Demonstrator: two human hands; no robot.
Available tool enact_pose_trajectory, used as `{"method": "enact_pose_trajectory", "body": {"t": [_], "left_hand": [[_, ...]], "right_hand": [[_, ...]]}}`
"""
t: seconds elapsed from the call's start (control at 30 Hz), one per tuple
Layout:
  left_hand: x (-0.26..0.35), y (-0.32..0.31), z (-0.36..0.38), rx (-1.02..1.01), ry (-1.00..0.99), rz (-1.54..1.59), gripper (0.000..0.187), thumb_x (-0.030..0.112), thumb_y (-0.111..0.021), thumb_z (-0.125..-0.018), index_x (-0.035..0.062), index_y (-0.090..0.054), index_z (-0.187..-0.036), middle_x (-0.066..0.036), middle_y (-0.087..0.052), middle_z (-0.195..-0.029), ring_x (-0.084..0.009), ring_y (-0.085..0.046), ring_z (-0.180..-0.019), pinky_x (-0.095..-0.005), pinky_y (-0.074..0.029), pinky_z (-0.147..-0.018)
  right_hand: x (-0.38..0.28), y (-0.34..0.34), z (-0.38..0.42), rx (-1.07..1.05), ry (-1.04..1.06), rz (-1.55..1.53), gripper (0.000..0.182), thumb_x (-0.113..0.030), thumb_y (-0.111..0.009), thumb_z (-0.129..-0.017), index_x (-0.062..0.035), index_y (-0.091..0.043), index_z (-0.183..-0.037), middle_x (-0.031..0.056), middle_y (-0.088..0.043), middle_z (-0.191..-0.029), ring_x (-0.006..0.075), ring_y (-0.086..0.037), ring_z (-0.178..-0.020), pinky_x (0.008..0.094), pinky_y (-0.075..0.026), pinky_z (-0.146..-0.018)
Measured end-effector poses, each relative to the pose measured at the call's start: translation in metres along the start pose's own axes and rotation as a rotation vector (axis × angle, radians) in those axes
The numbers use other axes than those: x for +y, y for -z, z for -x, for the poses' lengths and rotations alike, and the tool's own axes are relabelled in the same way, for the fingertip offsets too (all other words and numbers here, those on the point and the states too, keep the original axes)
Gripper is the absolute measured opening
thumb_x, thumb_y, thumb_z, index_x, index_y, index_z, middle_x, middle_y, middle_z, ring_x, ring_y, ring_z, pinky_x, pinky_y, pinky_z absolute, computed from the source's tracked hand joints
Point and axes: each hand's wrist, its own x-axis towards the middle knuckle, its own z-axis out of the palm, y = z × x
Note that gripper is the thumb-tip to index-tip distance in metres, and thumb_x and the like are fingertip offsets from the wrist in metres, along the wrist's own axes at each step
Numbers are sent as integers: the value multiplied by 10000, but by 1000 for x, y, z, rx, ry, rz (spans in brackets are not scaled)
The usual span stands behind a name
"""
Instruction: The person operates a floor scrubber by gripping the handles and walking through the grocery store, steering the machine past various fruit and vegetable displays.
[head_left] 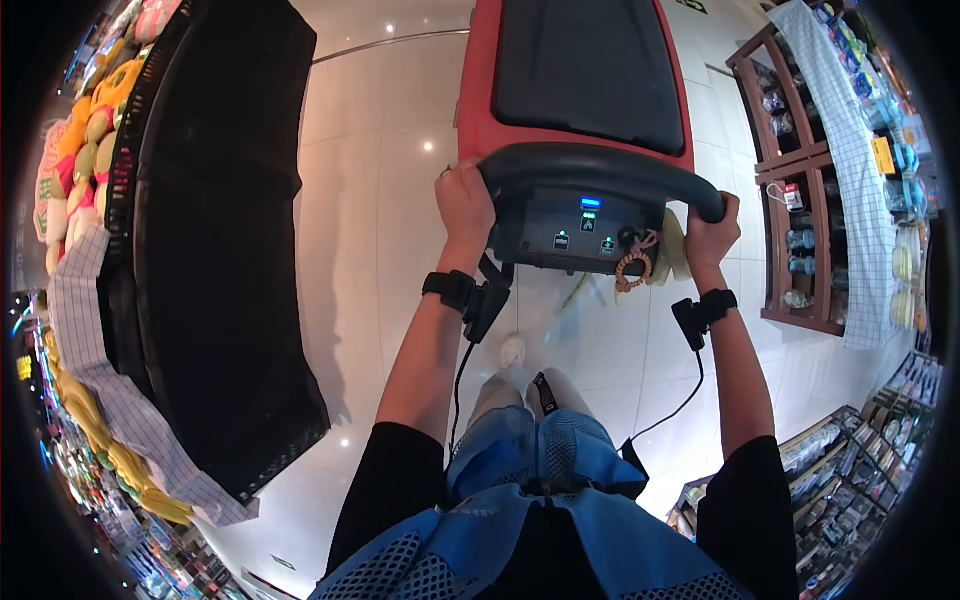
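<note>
In the head view a red and black floor-cleaning machine (590, 75) stands in front of me. Its thick black handlebar (600, 170) curves across the near end. My left hand (466, 205) is wrapped round the bar's left end, and my right hand (713, 232) grips the right end. Between them sits a dark control panel (570, 225) with a small lit blue display and green lights. A coiled orange cord (633, 268) hangs at the panel's right, beside a pale yellowish cloth (676, 250). Both wrists wear black strapped devices with cables.
Black-draped display tables (225, 220) with plush toys line the left. On the right stands a brown wooden shelf (800, 200) under a checked cloth holding goods. Racks of small items (840, 480) are at lower right. Shiny pale tiles (380, 230) form the aisle floor.
</note>
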Motion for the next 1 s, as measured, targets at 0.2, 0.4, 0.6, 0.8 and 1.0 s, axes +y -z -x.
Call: {"method": "enact_pose_trajectory", "body": {"t": [0.2,0.4,0.6,0.8,1.0], "left_hand": [[-5,-39,-93,-14,-19,-81,331,142,-340,-764,-28,-614,-694,-155,-565,-544,-302,-580,-552,-337,-458,-554],[-6,-81,-185,-5,-135,-252,176,92,-476,-704,0,-626,-708,-151,-583,-590,-268,-595,-561,-319,-464,-553],[-3,-117,-274,-3,-129,-220,103,38,-526,-669,0,-618,-696,-115,-592,-585,-239,-598,-554,-301,-459,-545],[-23,-185,-369,-63,24,-49,357,182,-333,-798,-22,-596,-667,-104,-565,-530,-197,-575,-516,-292,-431,-507],[-38,-218,-463,-45,-51,-102,377,191,-319,-808,-30,-585,-657,-121,-562,-526,-212,-566,-501,-301,-425,-492]], "right_hand": [[-2,-62,-68,41,-8,35,318,-120,-677,-616,-83,-516,-888,154,-596,-705,347,-601,-660,374,-478,-594],[3,-125,-143,24,-18,15,326,-137,-692,-613,-87,-517,-885,157,-597,-707,351,-596,-658,377,-480,-591],[-3,-188,-215,52,23,15,351,-148,-710,-581,-86,-526,-873,148,-596,-706,342,-591,-642,382,-477,-573],[17,-255,-314,68,71,-2,311,-156,-686,-590,-78,-522,-843,130,-575,-658,333,-578,-599,382,-468,-533],[7,-321,-387,87,87,-3,302,-140,-674,-587,-77,-520,-840,137,-578,-659,335,-580,-609,385,-469,-544]]}}
